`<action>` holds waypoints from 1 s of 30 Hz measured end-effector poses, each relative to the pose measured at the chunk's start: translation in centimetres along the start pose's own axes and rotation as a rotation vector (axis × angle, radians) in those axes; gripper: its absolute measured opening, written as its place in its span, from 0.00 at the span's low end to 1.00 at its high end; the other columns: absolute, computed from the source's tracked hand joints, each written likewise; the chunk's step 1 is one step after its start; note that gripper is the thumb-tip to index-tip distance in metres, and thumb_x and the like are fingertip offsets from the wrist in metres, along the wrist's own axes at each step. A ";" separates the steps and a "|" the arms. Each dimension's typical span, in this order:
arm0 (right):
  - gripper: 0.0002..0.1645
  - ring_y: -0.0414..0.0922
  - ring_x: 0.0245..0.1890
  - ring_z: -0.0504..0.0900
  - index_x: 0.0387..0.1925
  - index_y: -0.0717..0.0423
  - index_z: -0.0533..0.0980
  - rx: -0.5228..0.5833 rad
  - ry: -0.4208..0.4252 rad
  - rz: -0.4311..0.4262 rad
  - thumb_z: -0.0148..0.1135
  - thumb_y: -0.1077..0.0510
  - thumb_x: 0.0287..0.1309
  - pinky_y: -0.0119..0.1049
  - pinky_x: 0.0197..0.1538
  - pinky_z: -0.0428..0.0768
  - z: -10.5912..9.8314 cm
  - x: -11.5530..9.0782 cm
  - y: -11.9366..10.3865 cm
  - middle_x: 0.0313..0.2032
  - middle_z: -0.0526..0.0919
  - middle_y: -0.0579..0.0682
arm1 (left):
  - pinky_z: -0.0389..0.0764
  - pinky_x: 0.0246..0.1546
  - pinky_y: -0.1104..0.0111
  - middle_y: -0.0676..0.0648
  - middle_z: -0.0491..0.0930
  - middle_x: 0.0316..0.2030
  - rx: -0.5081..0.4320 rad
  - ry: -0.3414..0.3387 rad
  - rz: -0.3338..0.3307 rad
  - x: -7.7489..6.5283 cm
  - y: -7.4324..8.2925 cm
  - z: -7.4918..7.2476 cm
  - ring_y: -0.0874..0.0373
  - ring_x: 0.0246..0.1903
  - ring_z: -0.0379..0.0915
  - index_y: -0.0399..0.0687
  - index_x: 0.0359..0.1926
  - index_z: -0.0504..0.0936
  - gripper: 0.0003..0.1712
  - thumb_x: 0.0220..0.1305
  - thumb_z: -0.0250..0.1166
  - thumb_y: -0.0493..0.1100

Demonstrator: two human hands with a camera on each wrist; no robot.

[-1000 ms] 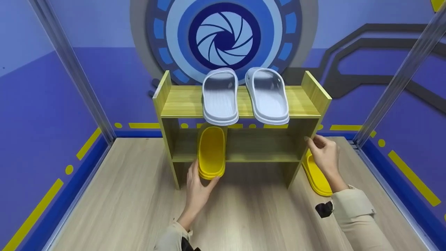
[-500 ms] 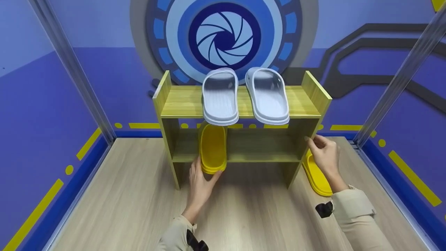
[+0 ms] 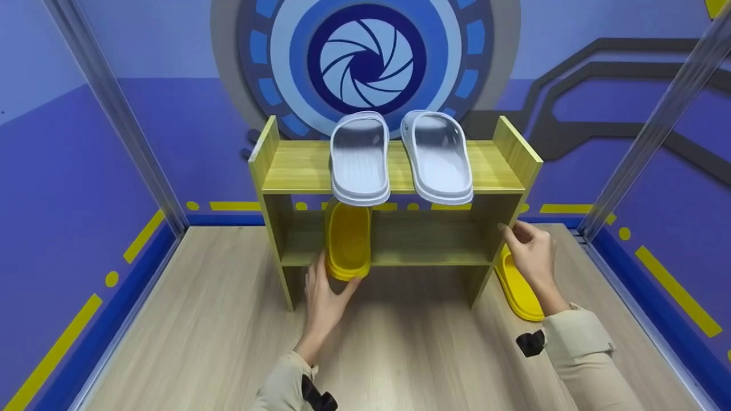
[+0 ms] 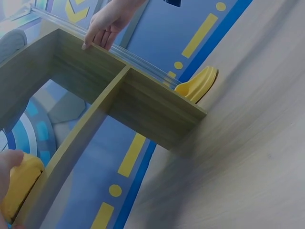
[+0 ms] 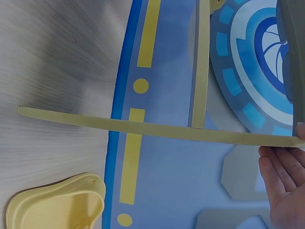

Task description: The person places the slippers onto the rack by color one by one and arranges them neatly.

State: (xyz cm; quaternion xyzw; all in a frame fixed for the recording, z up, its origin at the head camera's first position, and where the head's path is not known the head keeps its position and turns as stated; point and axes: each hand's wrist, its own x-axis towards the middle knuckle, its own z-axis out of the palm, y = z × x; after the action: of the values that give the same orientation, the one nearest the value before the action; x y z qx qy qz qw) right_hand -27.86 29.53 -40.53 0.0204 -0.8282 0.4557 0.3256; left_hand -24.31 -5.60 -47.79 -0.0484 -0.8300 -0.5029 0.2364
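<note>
In the head view, a yellow clog [image 3: 349,242] lies toe-inward on the middle shelf of a small wooden shoe rack [image 3: 434,264], left of centre. My left hand [image 3: 326,297] holds its heel end, thumb on the right side and fingers on the left. In the left wrist view, part of that yellow clog [image 4: 21,186] shows against the shelf edge. My right hand [image 3: 532,254] grips the rack's right side panel, also seen in the right wrist view with fingers [image 5: 279,169] against the panel. A second yellow clog [image 3: 522,291] stands on the floor beside the rack, partly behind my right hand.
Two pale grey clogs [image 3: 361,160] sit side by side on the rack's top shelf, heels overhanging its front edge. Blue patterned walls [image 3: 188,142] close in the back and sides. Wood-look floor [image 3: 217,331] stretches before the rack.
My left hand has pushed the yellow clog farther back onto the middle shelf, and its heel now sits higher in the head view. My right hand has stayed on the side panel.
</note>
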 end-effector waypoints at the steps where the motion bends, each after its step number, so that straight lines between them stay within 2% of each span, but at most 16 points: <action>1: 0.17 0.25 0.27 0.74 0.40 0.66 0.80 0.001 -0.003 0.004 0.63 0.56 0.55 0.17 0.33 0.70 0.0 0.0 0.0 0.33 0.83 0.59 | 0.56 0.56 0.46 0.38 0.61 0.57 0.000 0.009 -0.005 0.0 0.0 -0.3 0.43 0.57 0.56 0.40 0.66 0.55 0.49 0.50 0.68 0.56; 5: 0.17 0.26 0.26 0.74 0.40 0.66 0.80 0.003 -0.004 0.013 0.63 0.56 0.55 0.17 0.33 0.70 0.0 0.0 0.0 0.33 0.83 0.59 | 0.57 0.56 0.46 0.38 0.59 0.59 -0.026 0.066 0.023 0.4 0.3 -1.8 0.43 0.59 0.54 0.41 0.66 0.58 0.45 0.51 0.68 0.53; 10: 0.17 0.26 0.26 0.75 0.41 0.65 0.80 0.002 -0.010 0.012 0.62 0.55 0.55 0.17 0.33 0.70 -0.1 0.0 -0.1 0.33 0.83 0.59 | 0.58 0.54 0.49 0.38 0.64 0.55 -0.053 0.222 0.170 2.1 0.3 -4.3 0.44 0.55 0.59 0.37 0.59 0.66 0.35 0.51 0.69 0.42; 12: 0.17 0.26 0.26 0.75 0.41 0.66 0.80 0.004 -0.012 0.011 0.62 0.55 0.55 0.17 0.33 0.70 0.0 0.0 -0.1 0.33 0.83 0.59 | 0.59 0.53 0.50 0.38 0.64 0.53 -0.048 0.295 0.207 2.8 0.2 -5.3 0.45 0.54 0.59 0.36 0.56 0.68 0.31 0.51 0.68 0.39; 15: 0.17 0.26 0.26 0.75 0.41 0.66 0.80 0.005 -0.011 0.015 0.62 0.56 0.55 0.17 0.33 0.70 0.0 0.0 -0.1 0.33 0.83 0.59 | 0.57 0.55 0.51 0.38 0.61 0.54 -0.039 0.351 0.194 3.9 0.1 -6.7 0.45 0.55 0.56 0.37 0.56 0.65 0.31 0.52 0.67 0.38; 18: 0.17 0.25 0.26 0.74 0.40 0.66 0.80 0.000 -0.004 0.014 0.63 0.55 0.55 0.17 0.33 0.70 0.0 0.0 0.0 0.33 0.83 0.59 | 0.51 0.59 0.51 0.39 0.52 0.62 -0.022 0.304 0.106 4.9 0.0 -7.9 0.46 0.62 0.47 0.38 0.64 0.57 0.40 0.54 0.66 0.40; 21: 0.17 0.24 0.27 0.74 0.39 0.65 0.80 -0.008 0.003 0.010 0.63 0.55 0.54 0.17 0.33 0.70 0.1 0.0 0.0 0.33 0.83 0.59 | 0.45 0.62 0.50 0.40 0.40 0.68 0.004 0.181 -0.007 5.8 0.0 -8.9 0.47 0.66 0.36 0.40 0.69 0.44 0.48 0.57 0.64 0.45; 23: 0.17 0.24 0.27 0.74 0.39 0.65 0.80 -0.011 0.005 0.007 0.64 0.55 0.54 0.17 0.33 0.70 0.1 0.1 0.0 0.33 0.83 0.59 | 0.43 0.62 0.51 0.40 0.38 0.69 0.017 0.096 -0.083 6.3 -0.1 -9.3 0.46 0.67 0.33 0.41 0.70 0.40 0.50 0.59 0.62 0.48; 26: 0.17 0.24 0.27 0.74 0.40 0.65 0.80 -0.011 -0.001 0.006 0.63 0.55 0.54 0.16 0.33 0.70 0.0 0.0 0.0 0.33 0.83 0.59 | 0.44 0.62 0.51 0.36 0.40 0.68 0.039 0.004 -0.166 7.0 -0.1 -9.8 0.44 0.67 0.36 0.39 0.70 0.39 0.49 0.61 0.60 0.50; 28: 0.17 0.24 0.27 0.74 0.41 0.65 0.80 -0.012 -0.002 0.006 0.63 0.55 0.54 0.16 0.33 0.70 0.0 0.0 0.0 0.33 0.83 0.59 | 0.48 0.62 0.52 0.34 0.46 0.67 0.053 -0.019 -0.196 7.4 0.0 -9.9 0.43 0.66 0.42 0.36 0.69 0.42 0.47 0.61 0.59 0.50; 30: 0.18 0.24 0.27 0.74 0.40 0.65 0.80 -0.013 -0.002 0.008 0.63 0.55 0.54 0.16 0.33 0.70 0.0 0.0 0.0 0.33 0.83 0.59 | 0.53 0.61 0.53 0.33 0.54 0.65 0.061 -0.020 -0.198 7.8 0.1 -10.0 0.41 0.64 0.49 0.34 0.68 0.47 0.44 0.61 0.59 0.49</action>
State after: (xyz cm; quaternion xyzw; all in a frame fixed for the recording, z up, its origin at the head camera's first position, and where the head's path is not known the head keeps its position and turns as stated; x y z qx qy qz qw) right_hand -27.88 29.54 -40.55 0.0154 -0.8314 0.4517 0.3232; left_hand -27.75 -15.40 -40.46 0.0360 -0.8480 -0.4977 0.1786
